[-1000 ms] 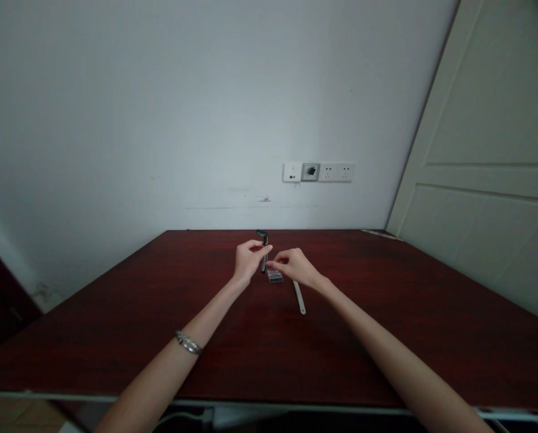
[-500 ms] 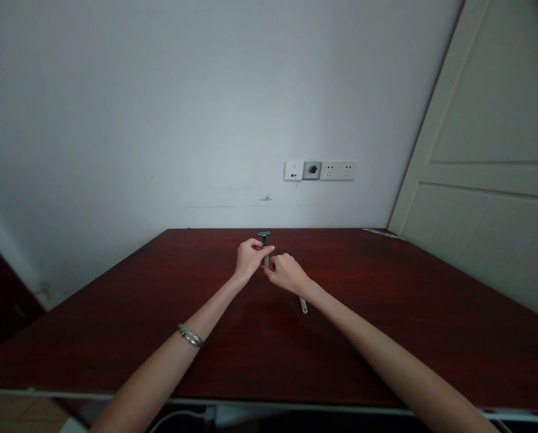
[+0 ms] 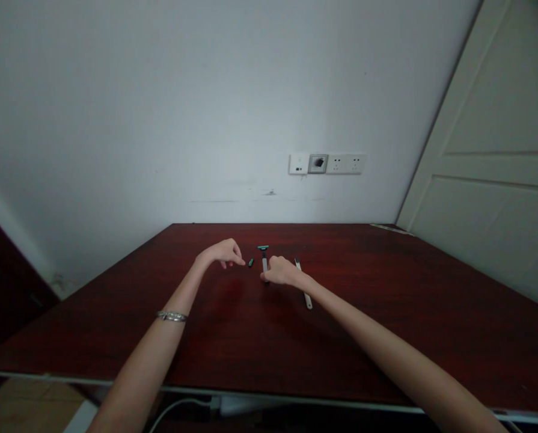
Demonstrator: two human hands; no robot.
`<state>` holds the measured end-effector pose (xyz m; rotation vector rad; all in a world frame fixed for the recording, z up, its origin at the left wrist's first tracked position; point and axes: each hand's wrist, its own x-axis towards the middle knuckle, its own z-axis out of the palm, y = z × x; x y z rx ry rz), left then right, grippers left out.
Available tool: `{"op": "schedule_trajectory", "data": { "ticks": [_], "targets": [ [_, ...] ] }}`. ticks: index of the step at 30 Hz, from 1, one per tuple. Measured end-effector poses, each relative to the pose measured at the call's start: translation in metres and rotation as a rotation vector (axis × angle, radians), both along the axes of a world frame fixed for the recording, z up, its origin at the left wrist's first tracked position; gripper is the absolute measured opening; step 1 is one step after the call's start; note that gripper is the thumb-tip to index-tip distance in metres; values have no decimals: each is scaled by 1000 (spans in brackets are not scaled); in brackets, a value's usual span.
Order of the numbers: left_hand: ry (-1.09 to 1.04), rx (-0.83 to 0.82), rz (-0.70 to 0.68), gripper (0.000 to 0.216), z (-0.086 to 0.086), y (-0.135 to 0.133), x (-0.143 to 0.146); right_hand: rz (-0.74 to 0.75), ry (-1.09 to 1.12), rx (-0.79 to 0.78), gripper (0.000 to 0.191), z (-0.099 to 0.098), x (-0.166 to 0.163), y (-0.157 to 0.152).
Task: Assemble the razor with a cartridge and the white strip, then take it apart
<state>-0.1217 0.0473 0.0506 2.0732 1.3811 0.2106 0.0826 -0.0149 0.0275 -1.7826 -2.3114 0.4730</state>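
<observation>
My right hand is closed around the grey handle of a razor, which points away from me with its green-edged head at the far end. To the left, my left hand is bent down at the wrist with its fingers apart and nothing seen in them. A small dark green piece lies on the table just beyond its fingertip, seemingly untouched; its exact kind is too small to tell. Partly under my right wrist lies a slim, pale flat strip with a hole at its near end.
The dark red wooden table reaches back to a white wall. Wall sockets sit above its far edge. A pale panelled door stands at the right, and a white cable hangs below the front edge.
My left hand has come off the razor and moved left. The small green piece now shows on the table between them. My right hand keeps the razor, whose head sits slightly nearer.
</observation>
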Motion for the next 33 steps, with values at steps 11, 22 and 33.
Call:
{"op": "schedule_trajectory", "data": {
  "ticks": [11,22,33],
  "targets": [
    [89,173,38,27,-33,14,6,92,39,-200,21,-19,-8,13],
    [134,313,-79,58,-46,39,12,94,-29,-141,25,-17,-11,12],
    [215,276,-216,54,-47,48,14,125,-60,-48,42,-10,-5,2]
  ]
}}
